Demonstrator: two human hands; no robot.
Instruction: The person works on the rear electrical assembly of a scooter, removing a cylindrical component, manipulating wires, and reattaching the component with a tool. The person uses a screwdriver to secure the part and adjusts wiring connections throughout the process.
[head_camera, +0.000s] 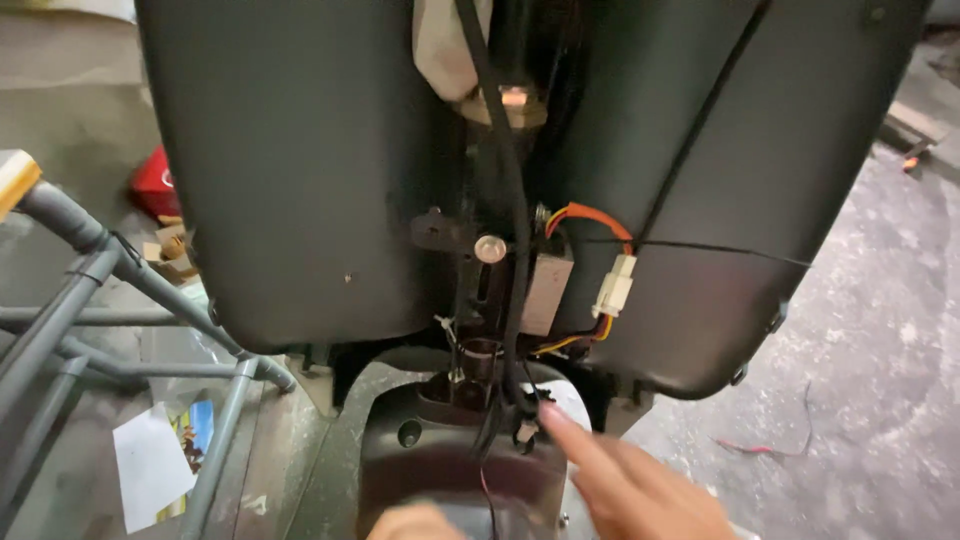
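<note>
Right hand (640, 490), index finger extended, touches black cable bundle (515, 405) below white connector (613, 284); left hand (415, 522) grip indeterminable.

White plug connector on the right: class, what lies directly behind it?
Behind the white plug connector is the dark grey body panel; orange and yellow wires run from it. What sits behind that panel is covered. The right hand points lower down.

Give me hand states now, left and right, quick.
Left hand: only a sliver shows at the bottom edge on the dark fender; cannot tell.
Right hand: holds nothing; index finger extended, tip at the black cable bundle.
</note>
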